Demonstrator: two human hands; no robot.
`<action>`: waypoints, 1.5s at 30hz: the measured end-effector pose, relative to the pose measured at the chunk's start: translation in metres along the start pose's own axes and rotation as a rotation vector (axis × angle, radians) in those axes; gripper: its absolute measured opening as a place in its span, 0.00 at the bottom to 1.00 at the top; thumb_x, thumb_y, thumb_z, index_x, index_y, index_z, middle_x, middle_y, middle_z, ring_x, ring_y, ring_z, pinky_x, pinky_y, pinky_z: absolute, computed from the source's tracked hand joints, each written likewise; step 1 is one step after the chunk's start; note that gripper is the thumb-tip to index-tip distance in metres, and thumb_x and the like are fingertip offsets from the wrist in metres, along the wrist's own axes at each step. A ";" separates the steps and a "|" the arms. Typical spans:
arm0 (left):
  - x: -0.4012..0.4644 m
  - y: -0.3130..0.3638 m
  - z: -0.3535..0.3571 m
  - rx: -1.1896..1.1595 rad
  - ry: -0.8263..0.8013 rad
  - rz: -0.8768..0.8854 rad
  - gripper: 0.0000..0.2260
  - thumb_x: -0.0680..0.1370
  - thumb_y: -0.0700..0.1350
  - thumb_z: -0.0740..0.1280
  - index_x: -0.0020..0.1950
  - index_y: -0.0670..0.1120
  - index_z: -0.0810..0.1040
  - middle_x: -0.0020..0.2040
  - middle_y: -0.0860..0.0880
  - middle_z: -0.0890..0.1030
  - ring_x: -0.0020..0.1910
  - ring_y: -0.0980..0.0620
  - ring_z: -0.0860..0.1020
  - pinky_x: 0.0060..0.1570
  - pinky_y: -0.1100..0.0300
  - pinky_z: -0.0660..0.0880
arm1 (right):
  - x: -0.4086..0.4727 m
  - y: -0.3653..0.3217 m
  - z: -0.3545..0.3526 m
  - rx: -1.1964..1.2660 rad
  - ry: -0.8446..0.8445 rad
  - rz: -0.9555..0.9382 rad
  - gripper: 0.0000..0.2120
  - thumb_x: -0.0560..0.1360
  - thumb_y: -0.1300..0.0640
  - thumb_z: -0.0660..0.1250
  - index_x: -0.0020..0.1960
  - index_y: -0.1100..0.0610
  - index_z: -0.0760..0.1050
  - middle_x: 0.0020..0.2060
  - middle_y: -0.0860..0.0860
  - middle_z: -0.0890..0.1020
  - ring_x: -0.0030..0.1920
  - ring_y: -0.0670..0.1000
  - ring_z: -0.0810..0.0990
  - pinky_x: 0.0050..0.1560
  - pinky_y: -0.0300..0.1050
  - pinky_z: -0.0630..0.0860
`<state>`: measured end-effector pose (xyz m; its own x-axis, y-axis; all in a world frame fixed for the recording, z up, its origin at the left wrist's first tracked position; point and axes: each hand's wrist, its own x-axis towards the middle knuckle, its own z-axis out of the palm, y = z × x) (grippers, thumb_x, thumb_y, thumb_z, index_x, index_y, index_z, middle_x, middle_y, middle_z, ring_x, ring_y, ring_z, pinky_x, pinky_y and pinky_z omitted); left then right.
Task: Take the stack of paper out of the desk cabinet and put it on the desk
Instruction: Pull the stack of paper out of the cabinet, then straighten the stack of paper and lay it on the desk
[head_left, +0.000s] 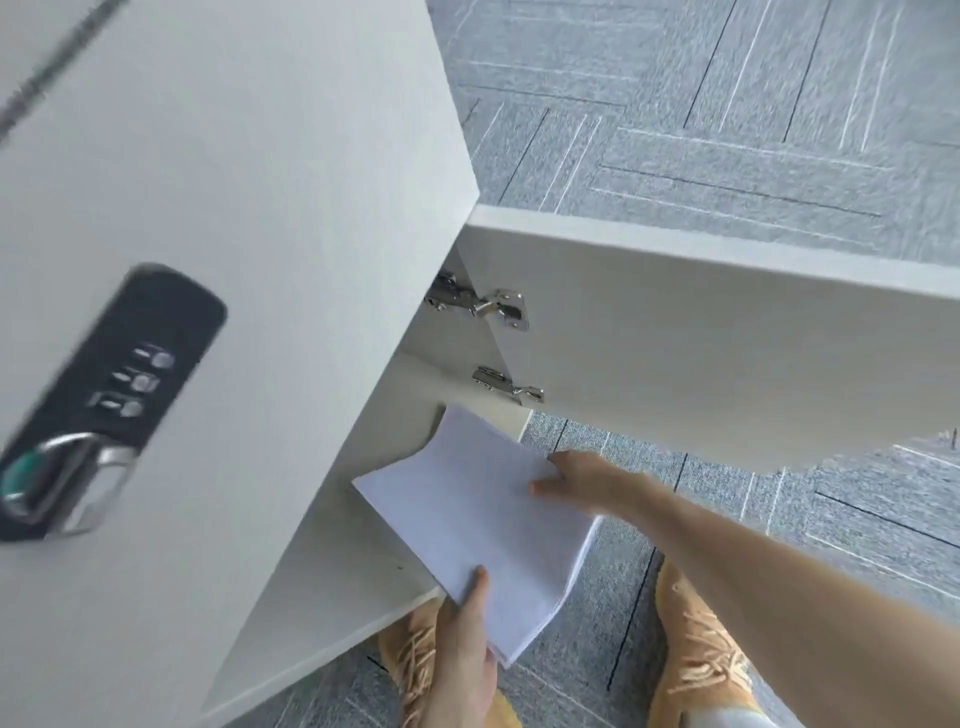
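Note:
A white stack of paper (470, 519) sticks halfway out of the open white desk cabinet (332, 566), over its bottom shelf and front edge. My left hand (465, 639) grips the stack's near corner from below, thumb on top. My right hand (582, 483) holds the stack's right edge, thumb on the top sheet. The stack's far corner lies inside the cabinet, near the hinges. The desk top is not in view.
The open cabinet door (727, 338) swings out to the right on two metal hinges (483, 304). A neighbouring white door at left carries a black combination lock (104, 400). Grey carpet tiles (727, 104) cover the floor. My two tan shoes (696, 654) stand below the stack.

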<state>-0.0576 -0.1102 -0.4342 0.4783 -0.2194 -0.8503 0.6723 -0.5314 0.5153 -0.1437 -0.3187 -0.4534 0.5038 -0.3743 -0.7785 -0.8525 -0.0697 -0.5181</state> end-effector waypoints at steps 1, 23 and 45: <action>-0.017 0.004 0.000 0.019 0.003 0.021 0.15 0.78 0.44 0.69 0.64 0.46 0.75 0.61 0.43 0.81 0.60 0.41 0.78 0.64 0.43 0.73 | -0.017 -0.006 -0.003 -0.029 0.003 -0.018 0.23 0.79 0.43 0.64 0.65 0.59 0.75 0.62 0.59 0.80 0.63 0.59 0.78 0.61 0.48 0.74; -0.493 0.009 -0.069 -0.123 -0.498 0.393 0.18 0.72 0.33 0.69 0.63 0.39 0.78 0.54 0.37 0.85 0.52 0.36 0.84 0.53 0.44 0.79 | -0.579 -0.040 -0.028 -0.085 0.636 -0.305 0.14 0.80 0.49 0.64 0.42 0.57 0.72 0.36 0.49 0.75 0.39 0.52 0.74 0.32 0.34 0.64; -0.741 0.114 -0.307 -0.304 -0.270 1.097 0.14 0.77 0.36 0.68 0.62 0.46 0.79 0.57 0.43 0.85 0.54 0.40 0.84 0.53 0.42 0.79 | -0.810 -0.267 0.043 0.366 0.411 -1.003 0.13 0.76 0.58 0.68 0.58 0.47 0.79 0.51 0.51 0.87 0.51 0.54 0.87 0.58 0.58 0.80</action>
<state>-0.1621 0.2430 0.2873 0.7755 -0.6250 0.0897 0.0986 0.2602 0.9605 -0.3179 0.0430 0.3000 0.7930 -0.5808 0.1835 0.0336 -0.2591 -0.9653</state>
